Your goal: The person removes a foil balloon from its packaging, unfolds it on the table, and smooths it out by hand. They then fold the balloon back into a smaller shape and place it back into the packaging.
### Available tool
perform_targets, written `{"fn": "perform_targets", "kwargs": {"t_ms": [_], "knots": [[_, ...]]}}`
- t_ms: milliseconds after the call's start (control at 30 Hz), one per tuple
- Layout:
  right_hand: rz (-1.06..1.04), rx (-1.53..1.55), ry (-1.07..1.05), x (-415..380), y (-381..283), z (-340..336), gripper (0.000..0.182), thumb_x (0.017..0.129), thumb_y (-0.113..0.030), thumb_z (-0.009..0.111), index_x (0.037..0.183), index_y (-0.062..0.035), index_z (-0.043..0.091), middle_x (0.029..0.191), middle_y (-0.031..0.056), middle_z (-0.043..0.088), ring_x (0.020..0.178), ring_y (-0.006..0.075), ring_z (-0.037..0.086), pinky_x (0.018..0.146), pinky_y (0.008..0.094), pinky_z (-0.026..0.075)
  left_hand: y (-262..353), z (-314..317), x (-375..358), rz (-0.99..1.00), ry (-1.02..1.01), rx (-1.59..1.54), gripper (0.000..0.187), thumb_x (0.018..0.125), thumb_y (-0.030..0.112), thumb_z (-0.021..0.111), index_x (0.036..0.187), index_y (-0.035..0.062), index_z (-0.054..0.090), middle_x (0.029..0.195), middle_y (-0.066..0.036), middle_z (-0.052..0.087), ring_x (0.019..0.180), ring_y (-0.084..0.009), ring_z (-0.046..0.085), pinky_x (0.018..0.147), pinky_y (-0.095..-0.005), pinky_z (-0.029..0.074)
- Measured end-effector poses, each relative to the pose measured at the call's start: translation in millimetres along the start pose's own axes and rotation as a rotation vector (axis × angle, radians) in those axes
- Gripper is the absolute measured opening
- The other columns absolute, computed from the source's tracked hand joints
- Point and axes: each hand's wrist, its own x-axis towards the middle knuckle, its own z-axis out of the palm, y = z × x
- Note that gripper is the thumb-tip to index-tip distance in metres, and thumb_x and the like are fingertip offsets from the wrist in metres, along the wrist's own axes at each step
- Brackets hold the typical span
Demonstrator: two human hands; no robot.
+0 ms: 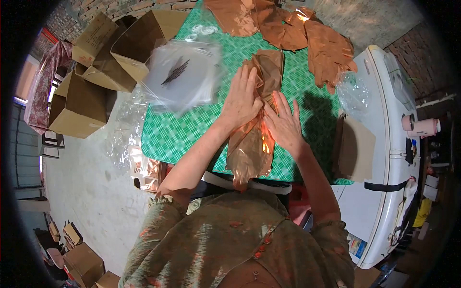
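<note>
A copper-coloured sheet of thin shiny foil (250,153), looking like a deflated foil balloon, lies lengthwise on the green checked tablecloth (177,132). It is folded into a long strip, and a narrow tail hangs over the near table edge. My left hand (242,98) rests flat on its left side, fingers stretched toward the far end. Against its right edge lies my right hand (285,124), palm down with fingers spread. Both hands press on the foil without gripping it. More copper foil pieces (329,53) lie spread along the far edge.
A stack of clear plastic bags (185,77) with a dark printed mark lies at the left. Open cardboard boxes (81,108) stand beyond it. Crumpled clear plastic (354,91) and a cardboard piece (355,149) sit at the right, beside a white refrigerator (384,192).
</note>
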Motion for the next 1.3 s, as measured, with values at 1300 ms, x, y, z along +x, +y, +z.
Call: {"fn": "perform_targets", "kwargs": {"t_ms": [1300], "knots": [[0.236,0.031,-0.094,72,57,23,0.068,0.111,-0.046,0.038,0.166,-0.0077,0.024,0.174,0.0113,0.021,0.162,0.0284,0.011,0.127,0.0603,0.004,0,5,-7,0.203,-0.084,0.138,0.042,0.098,0.02,0.06,0.135,0.001,0.06,0.149,-0.021,0.053,0.14,-0.0382,0.048,0.121,-0.0486,0.037]]}}
